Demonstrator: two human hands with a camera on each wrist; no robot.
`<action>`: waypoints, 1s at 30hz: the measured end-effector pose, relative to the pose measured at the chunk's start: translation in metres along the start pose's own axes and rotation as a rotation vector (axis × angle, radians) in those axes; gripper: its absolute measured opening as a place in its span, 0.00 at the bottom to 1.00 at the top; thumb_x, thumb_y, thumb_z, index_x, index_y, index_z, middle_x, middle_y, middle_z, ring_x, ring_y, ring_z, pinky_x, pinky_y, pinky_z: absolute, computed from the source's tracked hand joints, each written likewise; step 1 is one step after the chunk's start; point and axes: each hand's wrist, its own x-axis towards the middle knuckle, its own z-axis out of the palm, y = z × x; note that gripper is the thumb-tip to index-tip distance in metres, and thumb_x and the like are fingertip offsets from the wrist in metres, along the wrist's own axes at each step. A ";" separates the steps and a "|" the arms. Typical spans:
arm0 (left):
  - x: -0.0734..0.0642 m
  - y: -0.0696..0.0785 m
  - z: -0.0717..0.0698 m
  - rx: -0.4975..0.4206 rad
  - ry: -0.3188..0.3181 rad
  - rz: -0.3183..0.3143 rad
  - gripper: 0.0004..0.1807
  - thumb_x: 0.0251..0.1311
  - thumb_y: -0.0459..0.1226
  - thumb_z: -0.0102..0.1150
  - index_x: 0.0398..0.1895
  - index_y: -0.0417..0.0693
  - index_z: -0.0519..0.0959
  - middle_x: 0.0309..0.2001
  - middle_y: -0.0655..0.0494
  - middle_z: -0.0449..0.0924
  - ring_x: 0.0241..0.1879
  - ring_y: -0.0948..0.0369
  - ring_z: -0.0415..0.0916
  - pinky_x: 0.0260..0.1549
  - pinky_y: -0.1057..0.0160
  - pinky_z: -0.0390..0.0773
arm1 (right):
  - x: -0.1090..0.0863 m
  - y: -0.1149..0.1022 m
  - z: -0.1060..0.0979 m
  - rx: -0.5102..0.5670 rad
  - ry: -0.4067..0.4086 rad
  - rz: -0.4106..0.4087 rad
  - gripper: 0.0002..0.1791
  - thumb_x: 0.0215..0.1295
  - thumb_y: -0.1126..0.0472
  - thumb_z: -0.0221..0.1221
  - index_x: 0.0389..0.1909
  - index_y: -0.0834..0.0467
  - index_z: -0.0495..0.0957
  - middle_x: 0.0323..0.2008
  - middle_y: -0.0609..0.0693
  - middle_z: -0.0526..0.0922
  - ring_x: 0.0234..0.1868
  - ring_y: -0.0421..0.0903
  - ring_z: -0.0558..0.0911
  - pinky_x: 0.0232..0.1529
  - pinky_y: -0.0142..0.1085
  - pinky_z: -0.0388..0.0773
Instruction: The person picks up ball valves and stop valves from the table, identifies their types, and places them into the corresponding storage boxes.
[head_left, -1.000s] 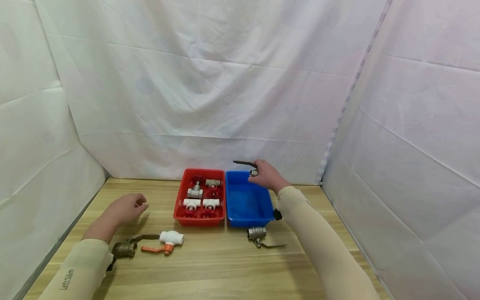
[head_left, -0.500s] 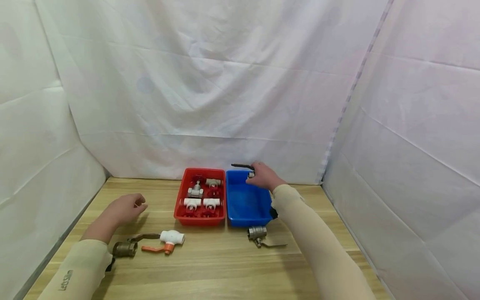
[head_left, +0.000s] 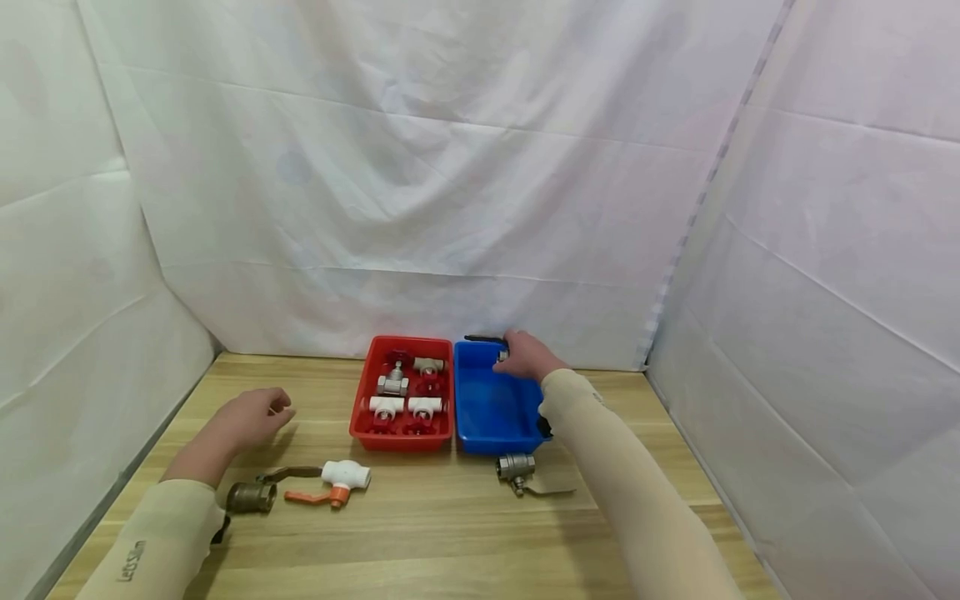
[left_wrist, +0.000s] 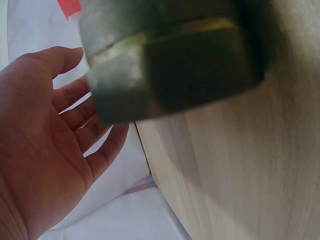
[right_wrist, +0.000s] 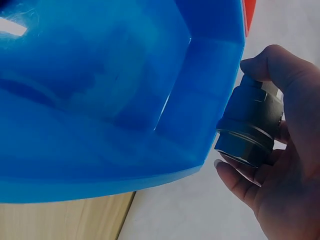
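My right hand (head_left: 531,355) grips a metal ball valve (right_wrist: 252,120) with a dark lever handle (head_left: 486,338), over the back of the blue tray (head_left: 498,443). In the right wrist view thumb and fingers wrap the valve body, which overlaps the tray's rim. My left hand (head_left: 251,417) hovers at the left with loosely bent fingers and nothing in them. Below it lies a brass ball valve (head_left: 251,497) with a dark lever, looming large and blurred in the left wrist view. Beside that valve lies a white plastic ball valve (head_left: 347,474) with an orange handle.
A red tray (head_left: 401,444) touching the blue one holds several valves with red handwheels, white, beige and metal. Another metal ball valve (head_left: 516,467) lies in front of the blue tray. White cloth (head_left: 420,183) hangs behind the wooden table and along both sides.
My right hand has lowered a little toward the back of the blue tray, carrying the ball valve down with it. The left hand stays about where it was.
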 end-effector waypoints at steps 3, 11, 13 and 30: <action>0.000 -0.001 0.000 0.001 0.002 0.003 0.17 0.80 0.40 0.61 0.54 0.31 0.83 0.47 0.38 0.87 0.46 0.40 0.85 0.46 0.35 0.84 | 0.000 -0.001 0.001 -0.002 -0.023 0.007 0.42 0.75 0.46 0.71 0.80 0.62 0.69 0.71 0.63 0.78 0.68 0.61 0.80 0.69 0.58 0.79; -0.001 -0.002 0.002 -0.001 0.012 0.008 0.16 0.80 0.40 0.61 0.53 0.32 0.83 0.47 0.39 0.87 0.46 0.41 0.85 0.46 0.35 0.84 | 0.004 -0.002 0.004 -0.011 -0.052 0.041 0.42 0.76 0.46 0.72 0.81 0.63 0.68 0.71 0.63 0.79 0.69 0.61 0.81 0.70 0.58 0.79; -0.001 -0.003 0.002 -0.002 0.013 0.007 0.16 0.80 0.40 0.61 0.53 0.32 0.83 0.47 0.39 0.87 0.46 0.41 0.85 0.46 0.35 0.84 | 0.006 -0.001 0.007 -0.013 -0.054 0.047 0.42 0.75 0.47 0.72 0.80 0.63 0.69 0.71 0.63 0.79 0.68 0.61 0.81 0.69 0.58 0.80; -0.002 -0.003 0.002 -0.009 0.013 0.007 0.17 0.80 0.40 0.62 0.54 0.31 0.83 0.47 0.39 0.87 0.46 0.42 0.85 0.46 0.36 0.84 | 0.018 -0.005 0.020 -0.077 -0.127 0.020 0.41 0.74 0.48 0.73 0.79 0.60 0.70 0.69 0.60 0.81 0.66 0.59 0.82 0.67 0.58 0.81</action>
